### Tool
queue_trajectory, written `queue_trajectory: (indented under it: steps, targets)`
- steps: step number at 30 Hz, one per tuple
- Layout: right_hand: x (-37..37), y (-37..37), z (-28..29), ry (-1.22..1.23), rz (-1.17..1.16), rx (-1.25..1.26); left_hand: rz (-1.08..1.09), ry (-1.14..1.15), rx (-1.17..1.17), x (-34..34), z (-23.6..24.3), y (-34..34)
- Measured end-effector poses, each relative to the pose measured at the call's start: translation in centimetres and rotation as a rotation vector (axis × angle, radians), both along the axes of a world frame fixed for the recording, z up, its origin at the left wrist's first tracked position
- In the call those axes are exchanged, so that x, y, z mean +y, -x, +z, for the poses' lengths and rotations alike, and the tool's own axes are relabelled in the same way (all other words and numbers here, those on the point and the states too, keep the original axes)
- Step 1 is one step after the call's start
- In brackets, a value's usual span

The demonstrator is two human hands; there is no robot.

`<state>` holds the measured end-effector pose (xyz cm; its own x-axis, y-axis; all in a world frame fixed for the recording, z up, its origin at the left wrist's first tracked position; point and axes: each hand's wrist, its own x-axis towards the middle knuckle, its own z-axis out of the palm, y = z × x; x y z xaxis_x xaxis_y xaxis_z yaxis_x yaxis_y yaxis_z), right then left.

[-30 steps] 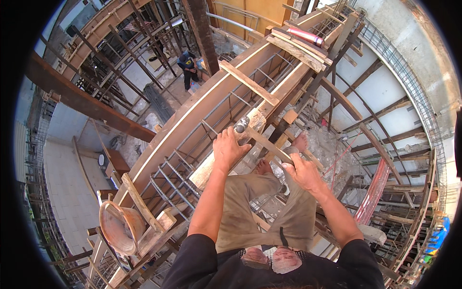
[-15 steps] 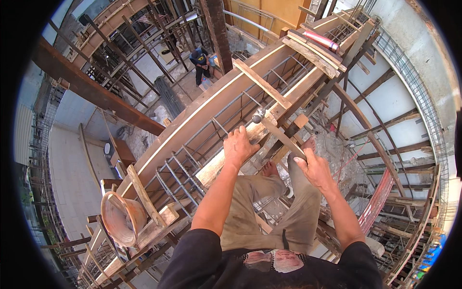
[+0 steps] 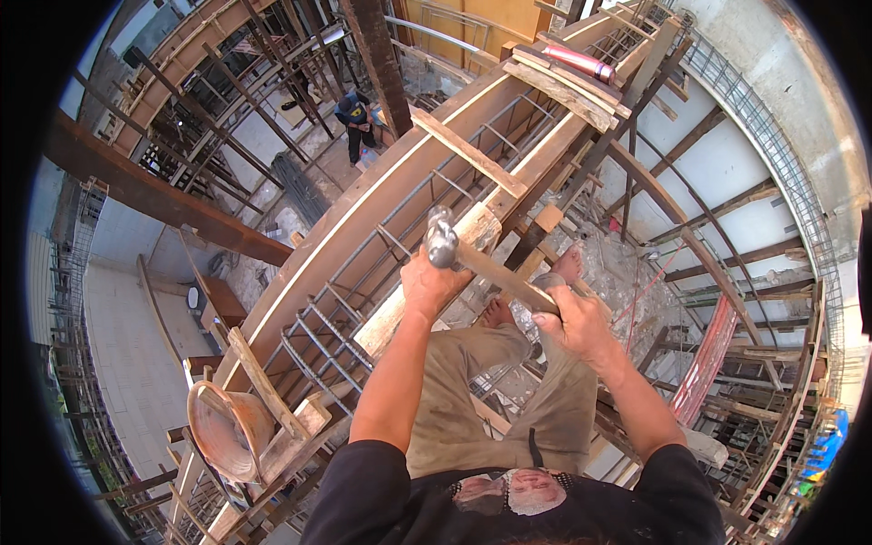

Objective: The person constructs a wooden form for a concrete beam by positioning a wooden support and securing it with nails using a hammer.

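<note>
My left hand (image 3: pixel 427 289) is closed on a pale length of rough timber (image 3: pixel 381 324), which lies along the wooden beam formwork beside a steel rebar cage (image 3: pixel 322 350). My right hand (image 3: pixel 574 322) grips the wooden handle of a hammer (image 3: pixel 509 277). The metal head (image 3: pixel 442 238) is just above my left hand, partly covering its fingertips and the timber behind it. My bare feet (image 3: pixel 498 312) show below on the timber framing, under my bent legs.
An orange-brown bucket (image 3: pixel 227 427) stands at lower left. A red cylindrical bottle (image 3: pixel 577 62) lies on boards (image 3: pixel 563 91) farther along the formwork. A co-worker (image 3: pixel 354 127) in dark clothes is on the level below. Scaffolding timbers, steel beams and an open drop surround me.
The hammer head has shifted leftward, closer over my left hand, relative to half a second ago. Both hands keep their grip. The surroundings shifted right in the middle frame, then back left.
</note>
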<state>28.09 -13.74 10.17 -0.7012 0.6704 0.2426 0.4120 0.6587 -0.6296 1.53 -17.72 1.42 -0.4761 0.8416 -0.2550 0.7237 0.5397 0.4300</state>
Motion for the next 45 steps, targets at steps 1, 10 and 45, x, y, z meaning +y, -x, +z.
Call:
queue_trajectory:
  steps: [1,10,45]
  targets:
    - [-0.5,0.1,1.0,-0.135,0.138,0.125,-0.006,0.0,-0.001,0.1,0.0,-0.1]
    - [2.9,-1.8,-3.5,0.069,-0.093,-0.26,-0.01,-0.025,0.14,0.9,-1.1,-0.4]
    - [0.9,-4.0,-5.9,-0.14,0.213,0.015,0.041,0.021,0.111,0.7,-0.1,-0.2]
